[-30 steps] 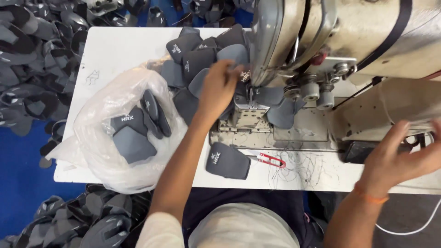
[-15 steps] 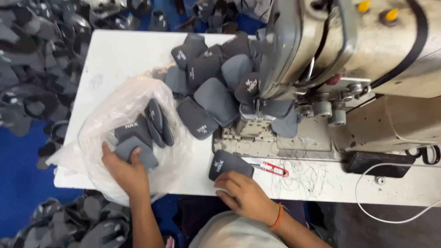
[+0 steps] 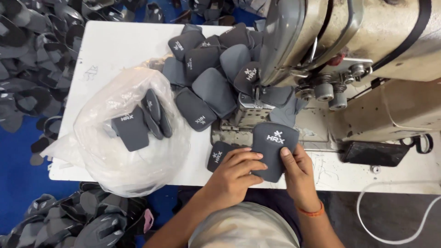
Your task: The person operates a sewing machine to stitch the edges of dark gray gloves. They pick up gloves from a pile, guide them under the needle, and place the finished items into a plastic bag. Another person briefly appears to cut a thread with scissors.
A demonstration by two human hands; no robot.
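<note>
Both hands hold a dark grey padded fabric piece [image 3: 275,142] with a white logo, at the table's near edge in front of the sewing machine [image 3: 349,41]. My left hand [image 3: 234,174] grips its left lower edge with fingers over it. My right hand [image 3: 298,172] pinches its right lower edge, thumb on top. A second, smaller grey piece [image 3: 217,155] lies partly under my left hand. The machine's needle area [image 3: 255,98] is just beyond the held piece.
A pile of several grey pieces [image 3: 211,69] lies on the white table [image 3: 110,50] left of the machine. A clear plastic bag [image 3: 124,151] holding more pieces sits at the table's left front. Heaps of grey pieces [image 3: 27,59] cover the blue floor.
My left hand left the plastic bag and came to the front middle. Both hands now hold a grey piece raised toward the machine; red-handled snips by the right hand are no longer visible.
</note>
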